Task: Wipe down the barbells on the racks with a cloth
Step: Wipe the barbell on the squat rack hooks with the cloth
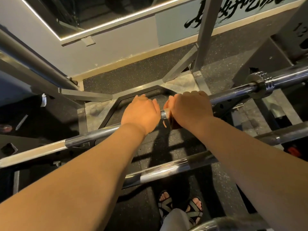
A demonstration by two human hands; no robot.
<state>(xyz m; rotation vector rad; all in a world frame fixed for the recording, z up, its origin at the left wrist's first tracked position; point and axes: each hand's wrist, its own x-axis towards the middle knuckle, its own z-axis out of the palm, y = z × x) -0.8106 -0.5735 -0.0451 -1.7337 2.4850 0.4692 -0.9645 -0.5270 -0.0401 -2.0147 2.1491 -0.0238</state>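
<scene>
Your left hand (140, 111) curls over the barbell (233, 94), gripping its shaft mid-length. Just beside it, your right hand (189, 107) wraps the same bar, pinning a dark cloth (167, 123) that hangs beneath. The barbell lies across the rack (222, 106).

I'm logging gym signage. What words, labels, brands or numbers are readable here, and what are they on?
Black brush lettering on the pale wall panel: cut off at the top, unreadable.
Dark marks on the grey post, far right: blurred, unreadable.
Barbell: no readable marking.
</scene>
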